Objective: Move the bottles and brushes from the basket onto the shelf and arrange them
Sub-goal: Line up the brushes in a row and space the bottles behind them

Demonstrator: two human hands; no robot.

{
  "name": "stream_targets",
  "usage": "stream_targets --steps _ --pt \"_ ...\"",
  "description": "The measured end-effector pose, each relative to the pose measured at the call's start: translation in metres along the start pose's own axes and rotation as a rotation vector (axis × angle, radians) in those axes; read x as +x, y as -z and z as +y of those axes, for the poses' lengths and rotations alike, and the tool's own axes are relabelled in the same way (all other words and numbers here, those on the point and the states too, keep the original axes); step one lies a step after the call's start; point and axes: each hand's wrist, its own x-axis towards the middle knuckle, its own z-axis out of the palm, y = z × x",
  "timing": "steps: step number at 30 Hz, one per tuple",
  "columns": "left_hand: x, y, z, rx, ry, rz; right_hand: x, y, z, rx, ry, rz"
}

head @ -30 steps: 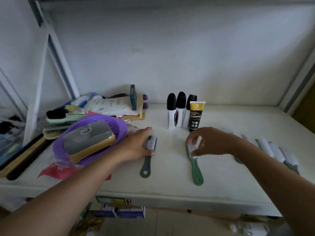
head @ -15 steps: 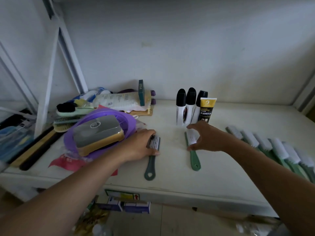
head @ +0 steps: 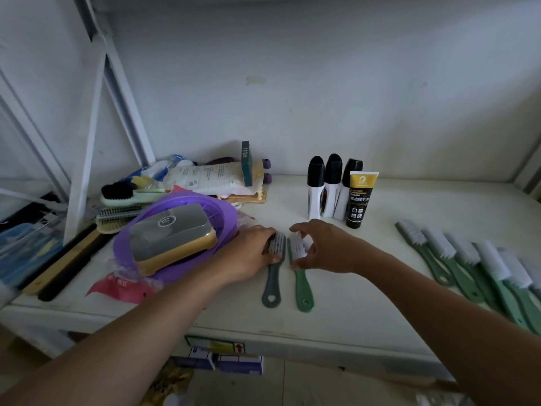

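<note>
Nearest, at the front part of the white shelf point(head: 351, 317), two small brushes lie side by side with their handles toward the person; the grey-handled brush point(head: 271, 291) is on the left and the green-handled brush point(head: 303, 291) just beside it, close to parallel, with a thin gap between them. The left hand point(head: 248, 256) curls over the bristle head of the grey one; the right hand point(head: 325, 247) pinches the white bristle head of the green one between thumb and fingers; the two hands are almost touching.

The step looks like arranging, not carrying; both brushes are already down on the shelf and are being squared up as a pair. The next move likely calls for letting go without knocking the heads askew, then perhaps a reach into the purple basket point(head: 225, 212) at the left, where a grey-topped block brush point(head: 172, 232) with a tan base sits tilted.

Both small brushes have slim plastic handles with a hanging hole at the end and short white bristles. To the right, a row of green brushes point(head: 468, 268) of the same kind lies fanned and overlapping. Further back three black-capped white bottles point(head: 332, 183) stand upright together; a black and gold tube point(head: 358, 200) stands in front of them.
</note>
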Motion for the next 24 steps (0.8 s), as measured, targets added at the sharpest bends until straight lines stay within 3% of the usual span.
stream_targets --steps 24 --pt "-0.002 -0.006 -0.003 -0.038 -0.013 0.077 0.003 -0.002 -0.014 0.000 -0.013 0.010"
